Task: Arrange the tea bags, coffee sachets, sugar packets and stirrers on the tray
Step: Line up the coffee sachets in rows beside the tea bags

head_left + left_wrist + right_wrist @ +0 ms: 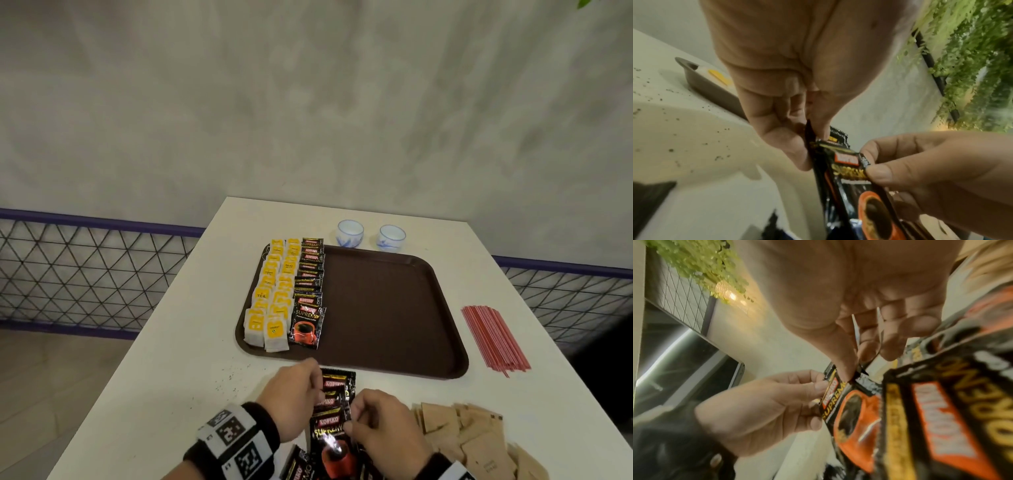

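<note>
Both hands are working a fanned stack of Kopiko coffee sachets (pixel 334 404) just above the near edge of the table (pixel 171 377). Left hand (pixel 294 394) is pinching the stack's left edge btwn thumb & fingers; right hand (pixel 383 425) is pinching the top right corner of the front sachet, fingers curled. Neither hand is spread. More loose sachets (pixel 301 462) are lying below the wrists, partly cut off by the frame.

Judging by the grip, the step in hand is squaring up a small batch to start a second coffee row. To do it well: keep the left pinch firm as the anchor, let the right hand slide each sachet so logos are facing the same way w/ an even overlap, matching the shingled row already down. Foil looks slippery, so a loose pinch would probably let the fan collapse.

To the right, near: brown sugar packets (pixel 469 435) in a heap, not yet on the tray. Farther right, red stirrers (pixel 493 337) are bundled on the table, also off the tray.

Beyond the hands, the brown tray (pixel 394 308) is holding two columns of yellow tea bags (pixel 270 298) at its left, w/ one coffee row (pixel 308 291) touching them on the right. The rest of the tray is bare, so the batch should be going just beside that row, edges parallel.

Farthest: two white cups (pixel 371 234) behind the tray.
</note>
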